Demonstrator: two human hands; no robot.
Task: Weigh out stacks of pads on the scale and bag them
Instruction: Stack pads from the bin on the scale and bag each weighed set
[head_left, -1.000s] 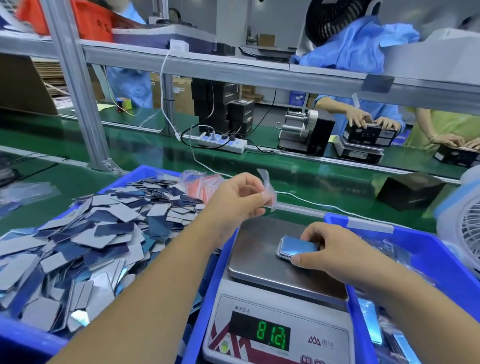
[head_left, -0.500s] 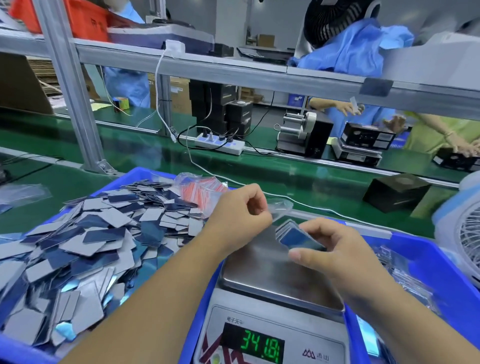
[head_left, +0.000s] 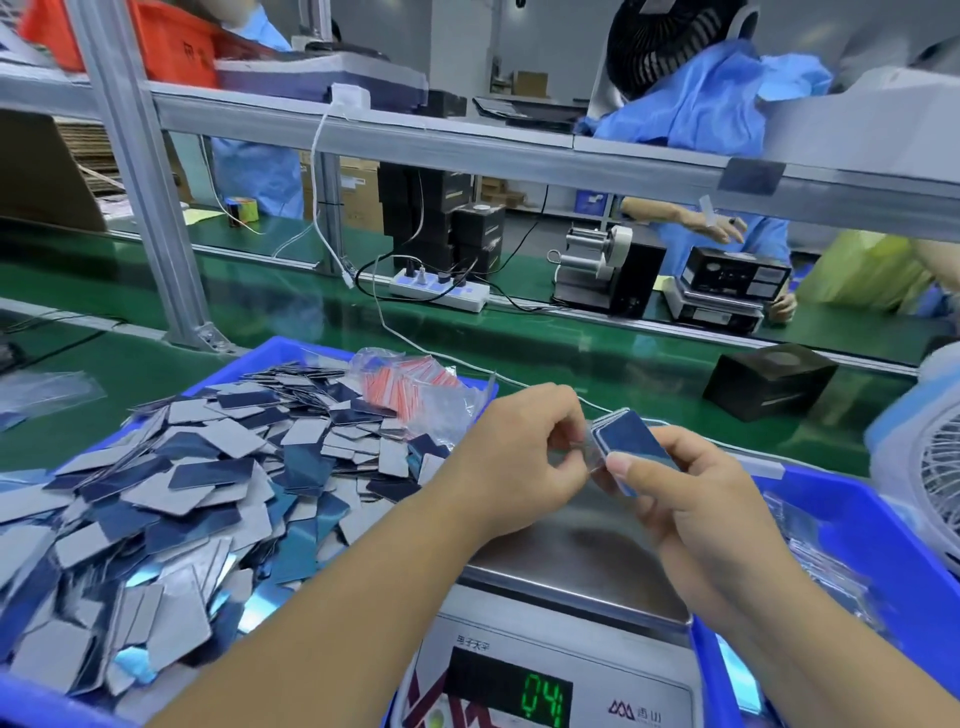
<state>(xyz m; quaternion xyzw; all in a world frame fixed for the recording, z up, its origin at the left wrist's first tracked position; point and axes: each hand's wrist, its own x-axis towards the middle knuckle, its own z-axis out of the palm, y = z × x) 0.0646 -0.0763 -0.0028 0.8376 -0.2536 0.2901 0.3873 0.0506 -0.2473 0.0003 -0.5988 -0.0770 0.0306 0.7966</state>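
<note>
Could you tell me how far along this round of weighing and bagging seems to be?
Weighing looks done: the scale pan is bare. In hand: the right hand holds the stack of pads at the small clear bag pinched by the left hand. Left: bagging it, plus the loose pile.

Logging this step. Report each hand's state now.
Left hand: pinching the small clear bag.
Right hand: holding the stack of pads above the scale.
</note>
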